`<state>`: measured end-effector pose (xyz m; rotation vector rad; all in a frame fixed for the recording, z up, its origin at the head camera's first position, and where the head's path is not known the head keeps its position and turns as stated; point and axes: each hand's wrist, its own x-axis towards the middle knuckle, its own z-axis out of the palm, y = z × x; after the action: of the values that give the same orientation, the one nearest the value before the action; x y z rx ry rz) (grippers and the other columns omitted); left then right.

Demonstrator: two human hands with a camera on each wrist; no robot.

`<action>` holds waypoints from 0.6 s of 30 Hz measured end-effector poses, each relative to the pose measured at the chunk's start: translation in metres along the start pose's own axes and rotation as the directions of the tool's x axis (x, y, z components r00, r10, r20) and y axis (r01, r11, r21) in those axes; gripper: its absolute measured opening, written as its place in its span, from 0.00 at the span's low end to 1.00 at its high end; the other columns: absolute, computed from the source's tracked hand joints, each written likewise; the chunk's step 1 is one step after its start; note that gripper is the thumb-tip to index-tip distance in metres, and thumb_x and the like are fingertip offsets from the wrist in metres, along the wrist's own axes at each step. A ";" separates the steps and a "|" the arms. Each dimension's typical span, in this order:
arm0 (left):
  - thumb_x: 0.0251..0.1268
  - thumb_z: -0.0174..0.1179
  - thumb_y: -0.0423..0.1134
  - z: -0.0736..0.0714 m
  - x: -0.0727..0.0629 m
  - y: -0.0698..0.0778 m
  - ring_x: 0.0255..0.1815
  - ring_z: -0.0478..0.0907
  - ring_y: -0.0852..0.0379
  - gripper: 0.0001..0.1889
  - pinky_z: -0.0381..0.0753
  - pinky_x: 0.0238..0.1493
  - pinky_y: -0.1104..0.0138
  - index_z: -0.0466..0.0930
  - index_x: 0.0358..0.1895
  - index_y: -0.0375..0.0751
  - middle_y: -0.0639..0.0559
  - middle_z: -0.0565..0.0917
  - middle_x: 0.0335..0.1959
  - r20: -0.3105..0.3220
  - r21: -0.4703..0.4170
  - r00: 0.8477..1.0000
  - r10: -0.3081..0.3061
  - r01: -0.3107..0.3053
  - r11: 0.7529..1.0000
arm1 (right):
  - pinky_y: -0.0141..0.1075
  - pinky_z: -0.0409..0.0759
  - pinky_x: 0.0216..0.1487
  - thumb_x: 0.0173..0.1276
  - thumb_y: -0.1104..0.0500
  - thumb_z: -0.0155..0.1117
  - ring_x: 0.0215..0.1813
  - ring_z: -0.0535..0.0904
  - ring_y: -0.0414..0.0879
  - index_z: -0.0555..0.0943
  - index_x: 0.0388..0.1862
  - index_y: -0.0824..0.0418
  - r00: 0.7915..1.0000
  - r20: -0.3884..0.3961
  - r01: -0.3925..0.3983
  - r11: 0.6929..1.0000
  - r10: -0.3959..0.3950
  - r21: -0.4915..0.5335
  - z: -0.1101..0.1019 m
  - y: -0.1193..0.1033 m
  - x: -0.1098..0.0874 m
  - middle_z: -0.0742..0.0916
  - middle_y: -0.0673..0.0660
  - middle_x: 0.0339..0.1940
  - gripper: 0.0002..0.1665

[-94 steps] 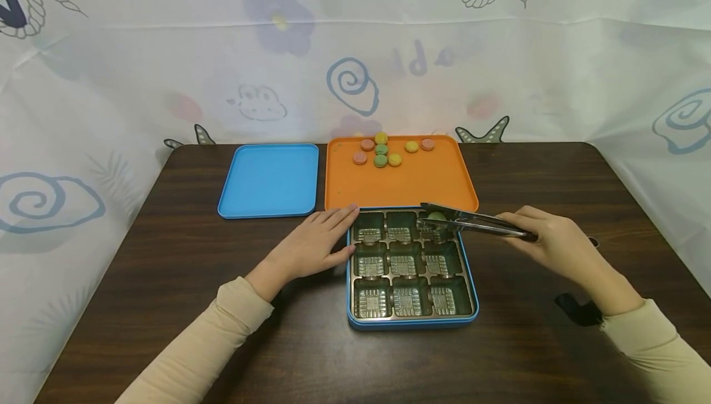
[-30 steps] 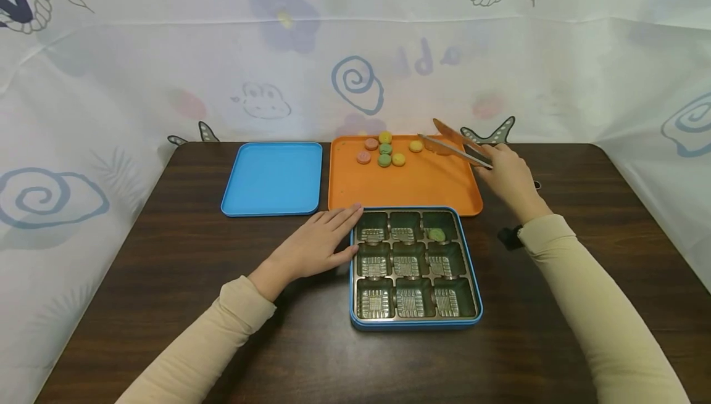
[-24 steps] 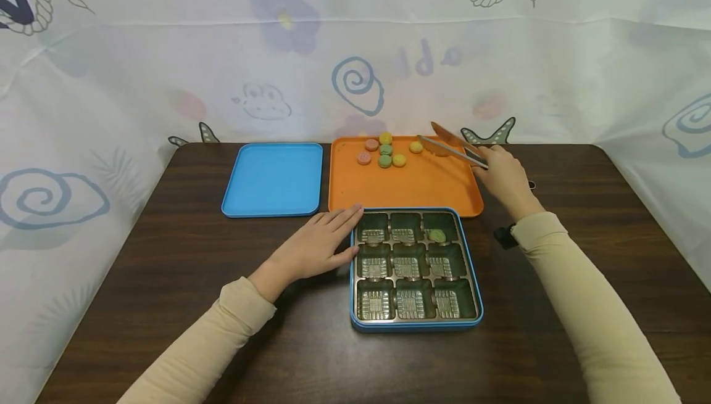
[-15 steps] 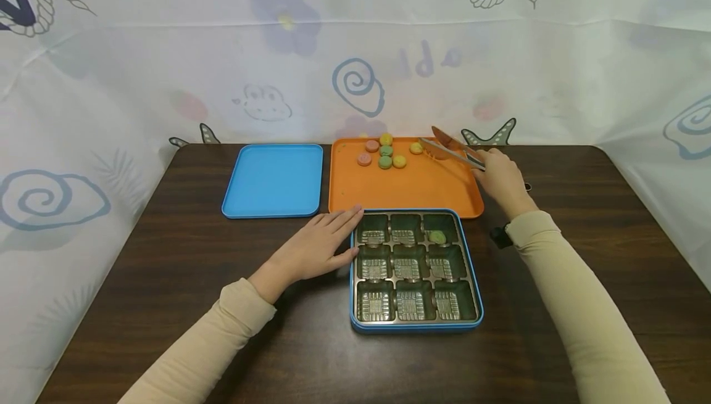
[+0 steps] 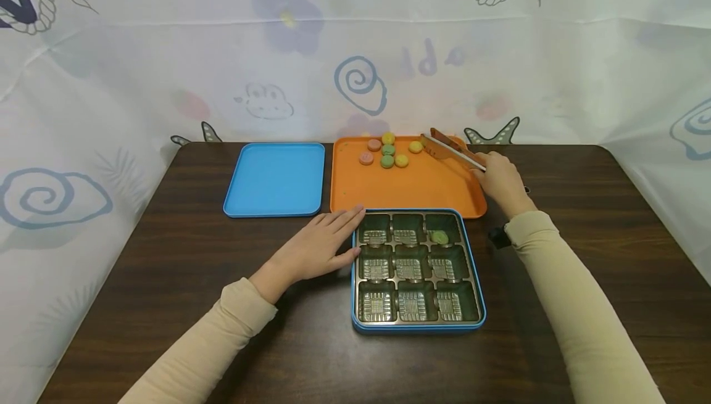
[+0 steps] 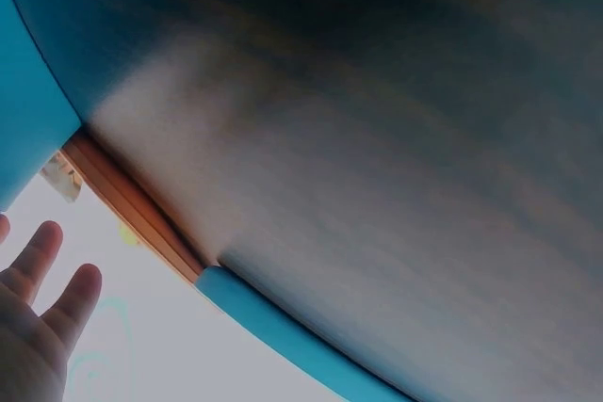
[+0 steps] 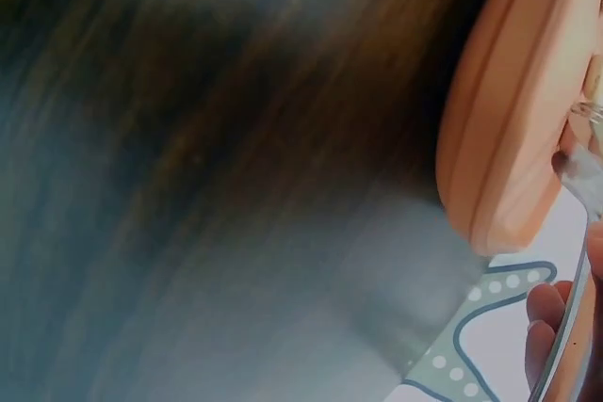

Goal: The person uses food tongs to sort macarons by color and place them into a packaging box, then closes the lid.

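Observation:
My right hand [image 5: 502, 183] grips metal tongs [image 5: 460, 155] over the far right corner of the orange tray [image 5: 411, 188]. The tips of the tongs are near each other, beside a yellow macaron [image 5: 415, 147]; what lies between them is hidden. Two pink, two green and two more yellow macarons sit further left on that tray. My left hand [image 5: 311, 243] lies with straight fingers against the left rim of a blue tin [image 5: 419, 328]. In the tin's far right compartment rests a green macaron [image 5: 439, 237]. The right wrist view catches the tongs [image 7: 570, 355] and some fingertips [image 7: 545, 306].
A blue tray [image 5: 274, 179] stands left of the orange one, at the back of the dark wooden table [image 5: 266, 367]. The tin sits directly in front of the orange tray. Behind the table hangs a white printed cloth [image 5: 222, 58].
Earlier the tongs held the green macaron over the tin; it now lies in the compartment. My right hand has moved back to the orange tray, and the tongs have narrowed. My left hand stays put.

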<state>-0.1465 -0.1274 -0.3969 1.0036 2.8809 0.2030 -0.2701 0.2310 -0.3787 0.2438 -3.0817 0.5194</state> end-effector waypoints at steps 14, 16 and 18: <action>0.73 0.39 0.59 -0.001 0.000 0.001 0.76 0.58 0.46 0.36 0.59 0.73 0.49 0.43 0.78 0.46 0.51 0.52 0.78 -0.002 -0.009 1.000 0.002 -0.002 1.000 | 0.59 0.77 0.45 0.71 0.61 0.56 0.47 0.78 0.70 0.74 0.62 0.71 1.000 -0.006 -0.006 1.000 0.006 0.011 -0.004 0.001 -0.004 0.79 0.75 0.53 0.23; 0.73 0.39 0.59 -0.002 0.000 0.001 0.76 0.58 0.46 0.36 0.59 0.74 0.49 0.43 0.78 0.46 0.51 0.52 0.78 -0.002 -0.009 1.000 0.000 0.000 1.000 | 0.57 0.77 0.42 0.71 0.61 0.56 0.44 0.79 0.69 0.75 0.61 0.70 1.000 -0.011 -0.002 1.000 0.003 0.011 -0.004 0.002 -0.004 0.80 0.75 0.52 0.22; 0.73 0.39 0.59 -0.002 0.000 0.001 0.76 0.58 0.46 0.36 0.59 0.74 0.49 0.44 0.78 0.46 0.51 0.52 0.78 -0.001 -0.010 1.000 0.000 0.000 1.000 | 0.56 0.77 0.40 0.71 0.62 0.57 0.42 0.80 0.68 0.75 0.60 0.70 1.000 -0.016 0.002 1.000 -0.002 0.010 -0.004 0.003 -0.005 0.81 0.75 0.50 0.22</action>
<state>-0.1456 -0.1267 -0.3948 1.0023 2.8781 0.2184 -0.2656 0.2355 -0.3759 0.2418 -3.0636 0.5344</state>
